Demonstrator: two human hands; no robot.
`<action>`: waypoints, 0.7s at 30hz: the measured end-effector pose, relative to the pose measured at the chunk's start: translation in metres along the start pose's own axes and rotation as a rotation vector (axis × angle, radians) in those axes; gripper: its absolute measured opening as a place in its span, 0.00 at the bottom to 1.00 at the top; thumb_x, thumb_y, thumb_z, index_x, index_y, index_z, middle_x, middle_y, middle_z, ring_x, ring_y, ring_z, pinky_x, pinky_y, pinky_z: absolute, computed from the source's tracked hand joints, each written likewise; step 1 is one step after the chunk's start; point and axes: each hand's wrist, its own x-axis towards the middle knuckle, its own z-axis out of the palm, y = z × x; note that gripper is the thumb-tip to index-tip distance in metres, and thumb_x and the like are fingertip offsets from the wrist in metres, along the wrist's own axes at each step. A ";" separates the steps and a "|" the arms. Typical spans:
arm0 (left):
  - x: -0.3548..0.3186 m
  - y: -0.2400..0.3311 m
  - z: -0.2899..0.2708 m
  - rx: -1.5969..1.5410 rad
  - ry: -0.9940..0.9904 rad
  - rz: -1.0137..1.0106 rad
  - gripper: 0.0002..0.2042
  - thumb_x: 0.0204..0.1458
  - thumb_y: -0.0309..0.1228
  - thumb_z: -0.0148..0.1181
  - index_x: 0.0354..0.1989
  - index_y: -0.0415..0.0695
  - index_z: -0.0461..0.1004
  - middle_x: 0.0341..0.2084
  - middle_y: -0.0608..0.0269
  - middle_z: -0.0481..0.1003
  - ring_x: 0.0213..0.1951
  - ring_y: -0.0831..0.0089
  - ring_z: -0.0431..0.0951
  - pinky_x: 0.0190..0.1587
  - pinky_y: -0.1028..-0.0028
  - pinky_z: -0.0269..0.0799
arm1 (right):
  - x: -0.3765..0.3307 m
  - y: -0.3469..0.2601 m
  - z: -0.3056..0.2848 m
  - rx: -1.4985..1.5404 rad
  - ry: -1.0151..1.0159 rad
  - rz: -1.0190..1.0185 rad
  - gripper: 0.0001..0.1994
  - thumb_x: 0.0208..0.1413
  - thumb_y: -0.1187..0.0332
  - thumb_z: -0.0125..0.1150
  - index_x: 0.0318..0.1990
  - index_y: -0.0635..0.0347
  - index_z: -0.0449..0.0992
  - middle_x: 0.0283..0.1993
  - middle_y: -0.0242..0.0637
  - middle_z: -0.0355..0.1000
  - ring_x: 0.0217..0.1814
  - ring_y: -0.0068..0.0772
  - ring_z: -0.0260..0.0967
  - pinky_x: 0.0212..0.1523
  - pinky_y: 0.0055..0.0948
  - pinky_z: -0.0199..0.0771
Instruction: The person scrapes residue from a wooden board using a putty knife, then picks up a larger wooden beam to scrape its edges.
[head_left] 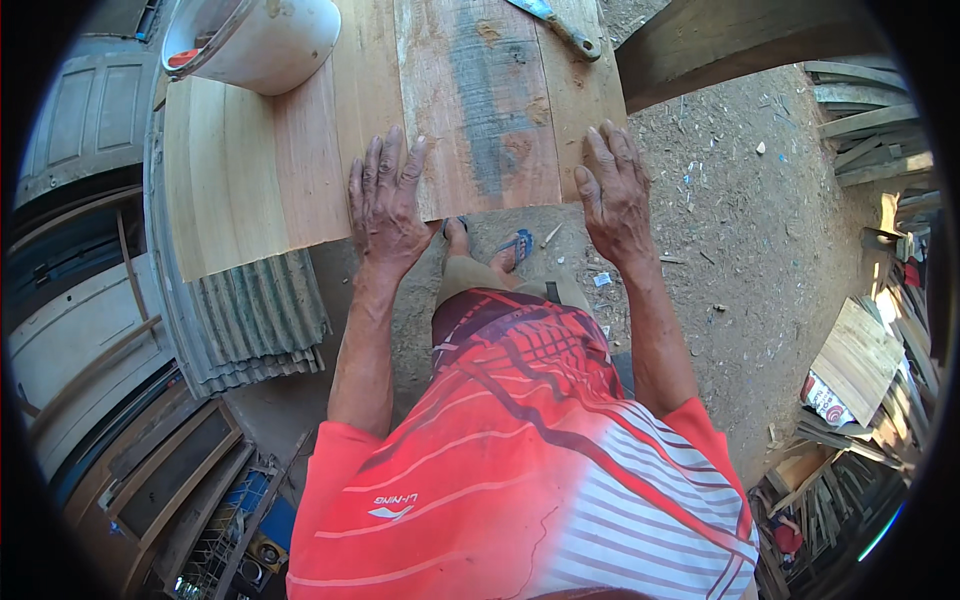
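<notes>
Both hands rest on the near edge of a wide wooden panel [235, 170] made of several boards joined side by side. My left hand [388, 195] lies palm down near the panel's middle, its fingers stretched forward. Toward the right corner, my right hand [615, 190] lies flat with the thumb apart from the fingers. Between them the boards carry a dark grey stain and tan smears. A putty knife [560, 25] with a worn blue blade lies at the far right of the panel. The white bucket [270, 45] stands at the far left, with something orange-red inside.
Corrugated sheets [255, 315] sit below the panel's left side. Old doors and frames [180, 480] lean at the left. A thick wooden beam [740, 45] juts out at the far right. Stacked planks [870, 110] and a loose board [855, 355] lie along the right. Scraps litter the dirt ground.
</notes>
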 end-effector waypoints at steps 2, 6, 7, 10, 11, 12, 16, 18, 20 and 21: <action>-0.001 0.000 0.000 -0.001 -0.017 -0.004 0.47 0.49 0.60 0.72 0.78 0.57 0.63 0.77 0.53 0.60 0.77 0.47 0.58 0.77 0.45 0.50 | 0.000 -0.002 0.000 -0.013 -0.007 0.016 0.29 0.73 0.55 0.53 0.75 0.59 0.66 0.80 0.50 0.58 0.83 0.55 0.50 0.81 0.53 0.47; 0.000 0.003 -0.001 0.016 -0.004 -0.014 0.47 0.52 0.66 0.67 0.78 0.56 0.62 0.78 0.54 0.60 0.77 0.47 0.58 0.77 0.45 0.50 | 0.001 -0.005 0.000 -0.078 -0.026 0.023 0.28 0.73 0.56 0.53 0.76 0.58 0.65 0.80 0.48 0.57 0.83 0.55 0.51 0.80 0.52 0.48; 0.000 0.004 -0.001 0.019 -0.002 -0.017 0.47 0.52 0.67 0.66 0.78 0.56 0.62 0.78 0.54 0.60 0.77 0.47 0.58 0.77 0.44 0.49 | -0.001 -0.006 0.000 -0.088 -0.022 0.028 0.28 0.73 0.57 0.53 0.76 0.58 0.65 0.79 0.49 0.58 0.83 0.55 0.51 0.80 0.52 0.49; -0.001 0.004 0.000 0.035 -0.007 -0.029 0.47 0.52 0.67 0.66 0.78 0.56 0.62 0.78 0.54 0.60 0.77 0.48 0.58 0.77 0.44 0.50 | 0.008 -0.007 0.000 -0.024 0.004 0.032 0.29 0.73 0.57 0.54 0.76 0.58 0.64 0.78 0.51 0.59 0.81 0.53 0.52 0.79 0.52 0.51; -0.001 0.003 0.002 0.035 -0.008 -0.032 0.47 0.52 0.67 0.66 0.78 0.56 0.62 0.78 0.54 0.60 0.77 0.48 0.58 0.77 0.44 0.50 | 0.012 -0.007 -0.002 0.048 0.028 0.041 0.29 0.73 0.56 0.54 0.76 0.58 0.64 0.76 0.52 0.60 0.80 0.52 0.53 0.78 0.51 0.52; 0.000 0.004 0.000 0.031 -0.013 -0.032 0.48 0.52 0.67 0.66 0.78 0.56 0.62 0.78 0.54 0.60 0.77 0.48 0.58 0.77 0.44 0.50 | 0.020 -0.008 -0.006 0.046 0.019 0.046 0.29 0.73 0.56 0.54 0.76 0.58 0.64 0.76 0.52 0.60 0.80 0.52 0.53 0.78 0.51 0.52; 0.004 0.007 -0.005 0.013 -0.023 -0.032 0.48 0.51 0.67 0.67 0.78 0.57 0.62 0.78 0.55 0.59 0.77 0.49 0.58 0.77 0.44 0.50 | 0.062 0.010 -0.003 -0.074 0.020 -0.016 0.29 0.73 0.55 0.54 0.76 0.56 0.65 0.75 0.53 0.60 0.78 0.54 0.55 0.76 0.51 0.54; 0.003 0.006 -0.003 0.006 -0.017 -0.039 0.48 0.51 0.67 0.67 0.78 0.57 0.62 0.78 0.55 0.59 0.77 0.49 0.58 0.77 0.45 0.50 | 0.073 0.015 0.000 -0.126 0.025 -0.065 0.29 0.73 0.54 0.55 0.77 0.55 0.65 0.75 0.52 0.60 0.77 0.54 0.55 0.75 0.51 0.54; 0.003 0.006 -0.002 0.002 -0.014 -0.047 0.48 0.51 0.67 0.68 0.78 0.57 0.62 0.78 0.56 0.59 0.77 0.49 0.58 0.77 0.45 0.50 | 0.078 0.014 -0.001 -0.199 -0.031 -0.061 0.31 0.72 0.50 0.55 0.77 0.51 0.65 0.78 0.52 0.57 0.79 0.55 0.52 0.75 0.53 0.53; 0.003 0.007 -0.003 0.007 -0.021 -0.050 0.49 0.50 0.68 0.67 0.78 0.57 0.62 0.78 0.56 0.59 0.78 0.49 0.57 0.77 0.45 0.50 | 0.076 0.014 0.000 -0.197 -0.034 -0.064 0.31 0.72 0.50 0.55 0.77 0.51 0.65 0.78 0.52 0.57 0.79 0.55 0.52 0.75 0.53 0.53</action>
